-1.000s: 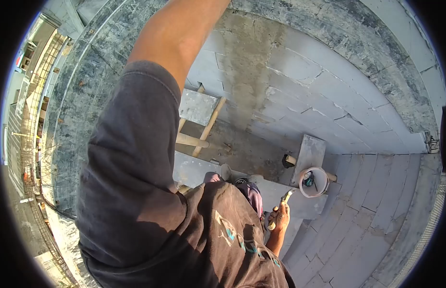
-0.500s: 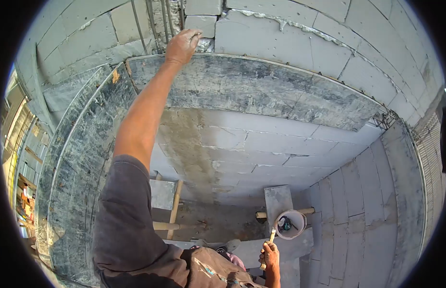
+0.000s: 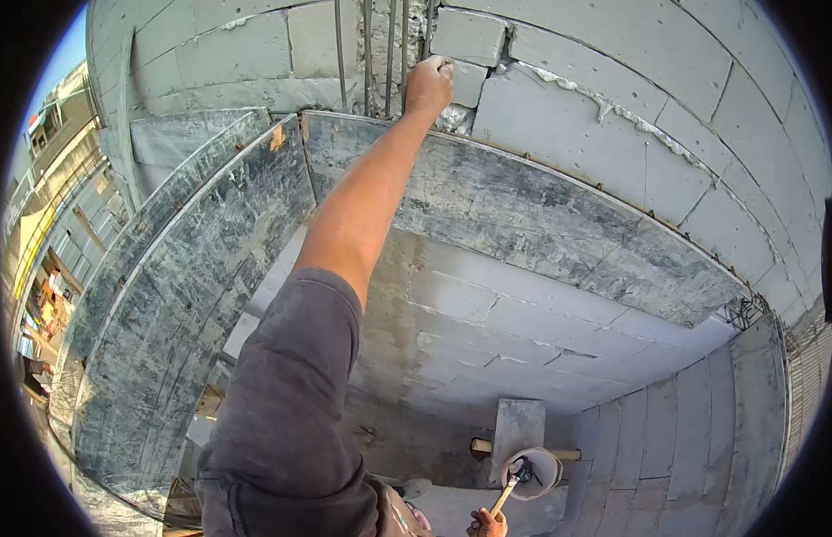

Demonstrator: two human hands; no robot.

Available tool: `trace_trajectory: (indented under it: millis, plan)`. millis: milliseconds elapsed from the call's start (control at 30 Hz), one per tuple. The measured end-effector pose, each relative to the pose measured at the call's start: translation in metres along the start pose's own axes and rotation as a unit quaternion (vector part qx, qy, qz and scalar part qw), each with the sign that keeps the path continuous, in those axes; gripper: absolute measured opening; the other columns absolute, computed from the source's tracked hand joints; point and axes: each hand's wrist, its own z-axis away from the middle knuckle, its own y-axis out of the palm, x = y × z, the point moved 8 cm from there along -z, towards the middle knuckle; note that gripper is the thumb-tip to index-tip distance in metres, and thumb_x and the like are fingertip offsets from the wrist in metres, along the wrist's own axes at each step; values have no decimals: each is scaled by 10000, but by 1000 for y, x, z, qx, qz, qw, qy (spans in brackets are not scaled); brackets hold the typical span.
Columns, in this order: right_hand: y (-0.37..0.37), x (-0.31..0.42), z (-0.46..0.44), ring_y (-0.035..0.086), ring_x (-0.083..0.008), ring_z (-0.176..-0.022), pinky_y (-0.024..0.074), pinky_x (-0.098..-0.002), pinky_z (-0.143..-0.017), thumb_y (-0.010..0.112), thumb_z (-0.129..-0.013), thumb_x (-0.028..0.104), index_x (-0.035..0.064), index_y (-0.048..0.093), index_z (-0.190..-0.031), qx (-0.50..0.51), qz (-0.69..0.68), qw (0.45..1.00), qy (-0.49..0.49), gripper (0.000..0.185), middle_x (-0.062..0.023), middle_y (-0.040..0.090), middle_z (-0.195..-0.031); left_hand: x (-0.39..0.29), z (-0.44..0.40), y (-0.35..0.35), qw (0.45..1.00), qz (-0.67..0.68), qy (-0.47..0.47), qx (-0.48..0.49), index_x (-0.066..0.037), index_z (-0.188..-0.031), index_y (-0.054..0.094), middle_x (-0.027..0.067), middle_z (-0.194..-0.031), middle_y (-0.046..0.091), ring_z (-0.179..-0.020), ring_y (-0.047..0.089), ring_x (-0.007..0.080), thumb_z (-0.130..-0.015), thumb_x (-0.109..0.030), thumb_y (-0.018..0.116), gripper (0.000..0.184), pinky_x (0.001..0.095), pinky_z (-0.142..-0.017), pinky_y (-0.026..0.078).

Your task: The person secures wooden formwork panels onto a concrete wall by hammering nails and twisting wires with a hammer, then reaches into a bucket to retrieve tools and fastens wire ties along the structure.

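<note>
Tilted further toward the bucket (image 3: 550, 461) than half a second ago: wooden-handled tool (image 3: 503, 498), gripped in the right hand (image 3: 487, 523). Left hand (image 3: 430, 87), fingers curled, is up beside the steel bars (image 3: 368, 54); cannot tell whether it holds anything.

Sleeve (image 3: 299, 358) dk grey, tool handle (image 3: 503, 499) lt yellow-tan, bucket (image 3: 552, 465) off-white w/ pinkish tint. Front panel (image 3: 541, 215) & left panel (image 3: 183, 313) both mottled blk, slate & whitish, the left w/ 1 orange-tan patch (image 3: 278, 137) nr its top corner. Upper block wall (image 3: 577, 139) lt grey w/ dk joint lines & whitish mortar (image 3: 604, 109), inner wall (image 3: 523, 336) paler bluish grey w/ vert brown stain (image 3: 384, 331); rods (image 3: 392, 58) dk grey-brown, sky (image 3: 68, 46) blue.
</note>
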Motion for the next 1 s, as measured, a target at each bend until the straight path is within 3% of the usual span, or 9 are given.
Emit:
trace_trajectory:
  millis: [133, 233, 300, 367, 433, 500, 567, 700, 1000]
  plan:
    - [-7, 18, 1, 454, -74, -517, 348, -236, -440, 720, -888, 318, 92, 663, -980, -4, -42, 999, -25, 250, 26, 513, -653, 2, -7, 2, 999, 31, 8, -8, -77, -1087, 722, 192, -893, 719, -833, 695, 338, -923, -288, 615, 288, 420, -752, 517]
    - [11, 114, 74, 472, -73, -550, 362, -225, -457, 707, -899, 290, 91, 651, -1068, -65, 5, 997, -47, 268, 10, 563, -694, 8, -17, 7, 996, -12, 72, -55, -72, -1077, 726, 188, -863, 715, -793, 693, 318, -931, -288, 611, 285, 418, -733, 518]
    - [-20, 56, -4, 494, -89, -585, 416, -258, -480, 732, -874, 276, 84, 534, -1308, 16, -66, 997, -49, 514, -46, 661, -852, 9, -18, 8, 992, -17, 103, -75, -71, -1076, 728, 183, -840, 713, -768, 691, 306, -933, -292, 614, 287, 412, -717, 519]
    - [12, 184, 83, 623, -206, -658, 532, -323, -565, 696, -908, 196, 16, 520, -1229, -75, 33, 985, -154, 409, -114, 644, -846, 6, -16, 5, 991, 26, 108, -71, -71, -1079, 730, 178, -820, 711, -749, 690, 300, -932, -299, 620, 293, 405, -699, 518]
    - [19, 249, 117, 486, -150, -490, 420, -294, -439, 662, -899, 144, 26, 553, -1133, -127, 81, 944, -294, 284, -46, 558, -663, 5, -17, 4, 992, 54, 96, -68, -72, -1089, 731, 173, -817, 715, -736, 689, 298, -930, -305, 625, 301, 401, -690, 518]
    - [29, 310, 140, 524, -160, -552, 444, -301, -492, 627, -923, 163, 47, 571, -1057, -141, 94, 931, -323, 186, -47, 574, -716, 6, -21, 6, 991, 75, 88, -64, -74, -1100, 731, 173, -834, 720, -743, 691, 297, -929, -309, 628, 309, 395, -693, 519]
    - [22, 347, 122, 472, -80, -480, 381, -235, -402, 592, -953, 171, 20, 328, -1457, -8, -16, 870, -492, 588, -79, 615, -784, 9, -22, 8, 992, 84, 81, -57, -76, -1114, 730, 177, -871, 727, -770, 697, 296, -929, -311, 629, 316, 389, -709, 523]
    - [56, 449, 175, 450, -65, -472, 352, -215, -404, 582, -981, 406, -98, 361, -1376, -43, 7, 802, -596, 677, -52, 572, -768, 8, -19, 6, 991, 88, 74, -64, -83, -1127, 730, 185, -948, 729, -855, 705, 309, -930, -311, 625, 318, 386, -757, 531]
    - [117, 517, 266, 426, -69, -421, 370, -221, -389, 597, -967, 426, -147, 406, -1269, 29, 4, 758, -652, 675, -85, 545, -806, -17, -27, 3, 996, 12, 81, -29, -142, -1137, 728, 152, -1039, 723, -940, 690, 351, -946, -391, 586, 345, 434, -808, 537]
